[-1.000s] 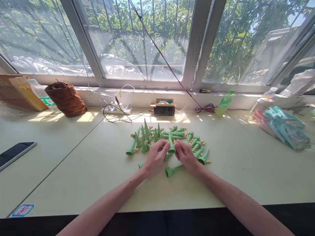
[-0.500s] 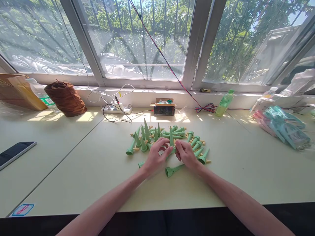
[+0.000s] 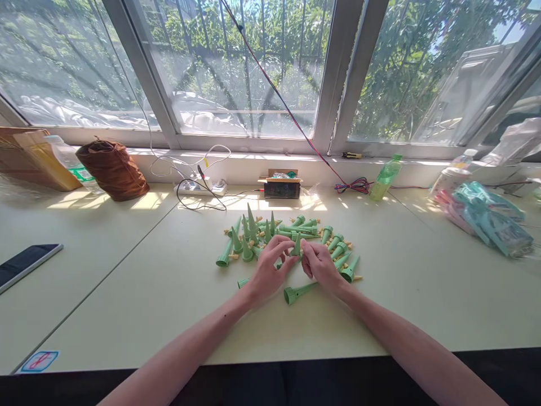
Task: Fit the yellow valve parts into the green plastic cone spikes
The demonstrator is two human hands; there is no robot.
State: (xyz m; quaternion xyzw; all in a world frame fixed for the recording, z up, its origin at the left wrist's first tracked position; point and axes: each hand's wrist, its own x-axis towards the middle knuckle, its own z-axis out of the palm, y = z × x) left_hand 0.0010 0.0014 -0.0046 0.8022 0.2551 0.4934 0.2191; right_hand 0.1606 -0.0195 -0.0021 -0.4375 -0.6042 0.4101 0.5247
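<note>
Green plastic watering spike [image 3: 297, 246], tip upward, sat between the two hands near the middle of the counter [image 3: 296, 332]. The left hand [image 3: 274, 264] pinched its base between thumb and bent fingers; the right hand [image 3: 318, 259] had its fingers drawn closed against its side, what lay between them hidden. More green spikes [image 3: 222, 261] with tan valves [image 3: 234, 257] lay or stood around.

Phone [image 3: 29, 264] left of cones [image 3: 252, 230]
</note>
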